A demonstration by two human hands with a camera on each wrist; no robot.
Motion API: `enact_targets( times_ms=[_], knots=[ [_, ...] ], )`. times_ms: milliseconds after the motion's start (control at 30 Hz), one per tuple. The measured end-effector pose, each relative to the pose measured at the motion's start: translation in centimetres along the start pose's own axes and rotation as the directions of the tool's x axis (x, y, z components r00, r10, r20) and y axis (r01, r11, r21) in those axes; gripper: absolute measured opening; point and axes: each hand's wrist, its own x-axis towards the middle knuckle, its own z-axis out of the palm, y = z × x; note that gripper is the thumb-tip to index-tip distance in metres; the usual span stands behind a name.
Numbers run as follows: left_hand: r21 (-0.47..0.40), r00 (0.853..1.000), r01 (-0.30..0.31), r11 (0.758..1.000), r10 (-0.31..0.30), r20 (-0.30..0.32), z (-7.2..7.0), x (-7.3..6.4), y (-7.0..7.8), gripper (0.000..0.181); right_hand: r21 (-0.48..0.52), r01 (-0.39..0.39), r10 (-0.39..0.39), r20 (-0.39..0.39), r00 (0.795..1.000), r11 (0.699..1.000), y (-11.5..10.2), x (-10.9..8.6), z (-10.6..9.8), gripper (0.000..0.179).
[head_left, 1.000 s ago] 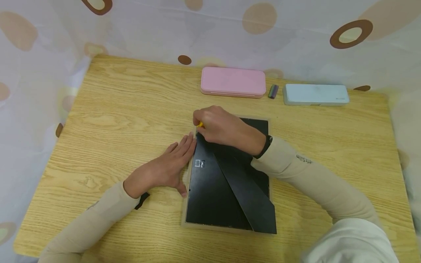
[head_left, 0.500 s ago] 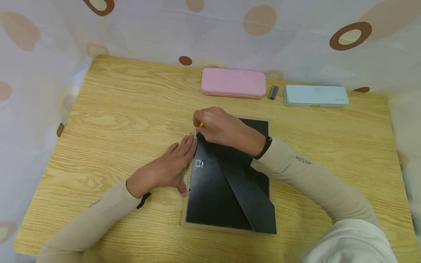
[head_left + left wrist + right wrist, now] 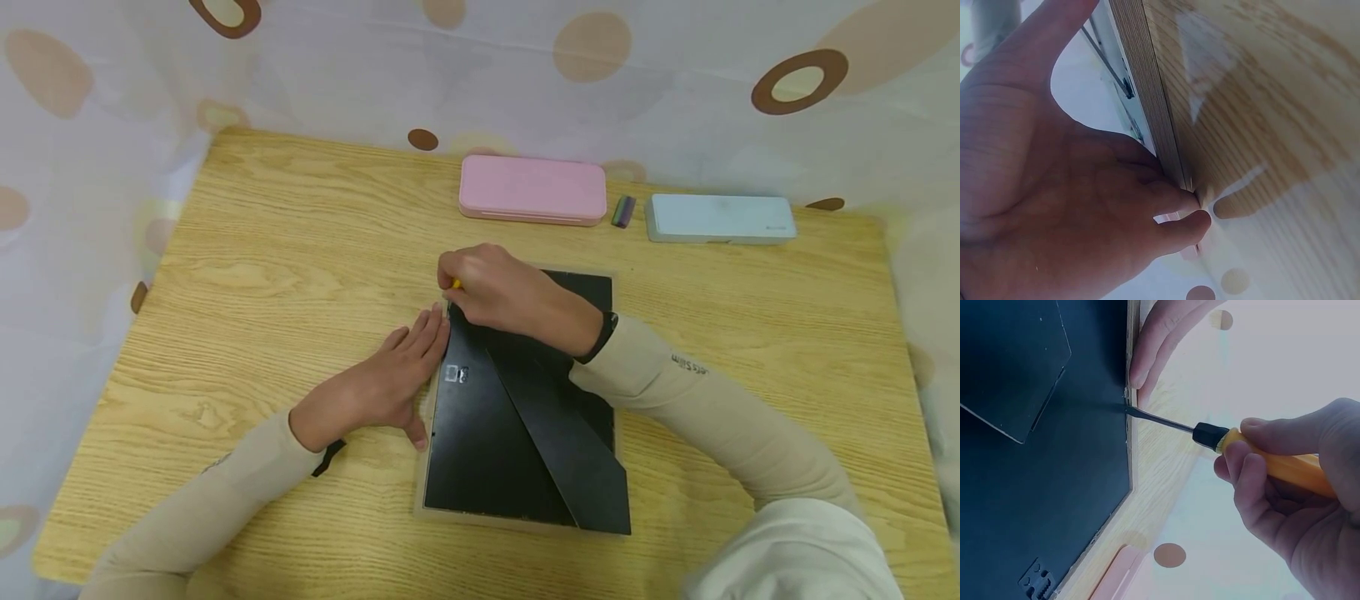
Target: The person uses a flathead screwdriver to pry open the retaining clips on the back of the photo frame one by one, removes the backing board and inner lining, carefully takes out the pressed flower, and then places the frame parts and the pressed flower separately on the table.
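A picture frame point(image 3: 487, 450) lies back side up on the table, its black backing board and slanted stand leg point(image 3: 562, 442) showing. My right hand point(image 3: 498, 287) grips the yellow handle of a flat-blade screwdriver point(image 3: 1279, 464) above the frame's upper left. In the right wrist view the blade tip meets the edge between backing board point(image 3: 1079, 444) and wooden rim. My left hand point(image 3: 382, 379) lies along the frame's left side with fingers extended, fingertips at the rim and thumb lower down. The left wrist view shows those fingers against the frame's side point(image 3: 1147, 87).
Behind the frame are a pink pencil case point(image 3: 532, 187), a small dark striped block point(image 3: 623, 211) and a pale blue case point(image 3: 720, 217). A dotted curtain point(image 3: 337, 75) hangs beyond the wooden table point(image 3: 247, 275). A metal hanger point(image 3: 1036, 581) is fixed to the backing board.
Both hands stay almost in place. My right hand has shifted very slightly left with the screwdriver; the frame has not visibly moved.
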Motion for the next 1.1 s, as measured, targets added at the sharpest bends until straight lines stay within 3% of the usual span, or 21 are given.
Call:
enact_targets(
  times_ms=[500, 700, 1100],
  knots=[
    [0.015, 0.999, -0.048, 0.999, 0.049, -0.024, 0.37, -0.22, -0.59, 0.148, 0.015, 0.021, -0.021, -0.031, 0.999, 1.000, 0.17, -0.04, 0.12, 0.007],
    [0.014, 0.999, -0.042, 0.999, 0.042, -0.017, 0.21, -0.23, -0.54, 0.149, 0.015, 0.043, -0.042, -0.057, 0.997, 0.999, 0.23, 0.07, 0.33, 0.005],
    [0.001, 1.000, -0.018, 1.000, 0.018, 0.002, 0.14, -0.06, -0.37, 0.149, -0.046, 0.006, -0.005, 0.017, 1.000, 0.999, 0.19, 0.73, -0.08, 0.008]
  ],
)
